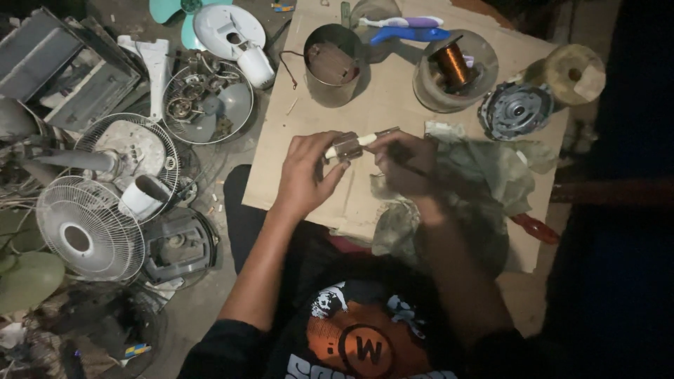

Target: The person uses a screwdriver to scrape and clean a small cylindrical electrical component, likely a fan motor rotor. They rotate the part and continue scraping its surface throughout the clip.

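Dim, cluttered floor with a sheet of cardboard (379, 112) as the work surface and fan grilles (88, 228) piled off its left edge. Over the cardboard's near-middle, the left hand (305, 175) is curled round a small metal part with a pale tube (349, 146) sticking out, while the right hand (404, 163) pinches the other end and also grips a thin dark tool (414, 168). A copper wire spool (455, 64) sits in a clear tub near the far edge, a metal can (331, 64) to its left, and a crumpled rag (491, 175) is by the right wrist.
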